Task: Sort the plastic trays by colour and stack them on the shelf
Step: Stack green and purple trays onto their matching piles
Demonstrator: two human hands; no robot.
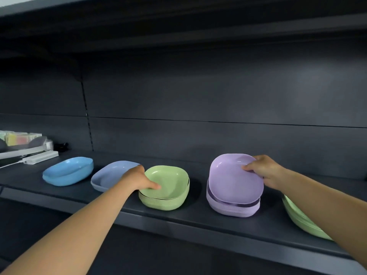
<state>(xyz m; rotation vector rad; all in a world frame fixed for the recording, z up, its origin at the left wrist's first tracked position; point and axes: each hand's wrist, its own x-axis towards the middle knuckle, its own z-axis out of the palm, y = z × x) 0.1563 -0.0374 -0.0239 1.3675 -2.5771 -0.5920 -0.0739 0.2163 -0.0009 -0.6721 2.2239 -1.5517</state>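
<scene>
On the dark shelf (198, 217) stand piles of square plastic trays. My left hand (137, 178) grips the left rim of the top green tray (168, 180), thumb inside it, on a green stack (162, 202). My right hand (264, 169) pinches the far right rim of a purple tray (232, 179), tilted above a purple stack (232, 208). A grey-blue tray (108, 175) lies partly behind my left hand. A bright blue tray (67, 171) sits further left. More green trays (299, 219) lie at the right, half hidden under my right forearm.
At the shelf's far left are white boxes (39, 156) and pastel packets (17, 137). A dark back panel (218, 96) stands behind the trays and an upper shelf (178, 22) hangs overhead. The shelf's front edge (178, 221) runs diagonally below the stacks.
</scene>
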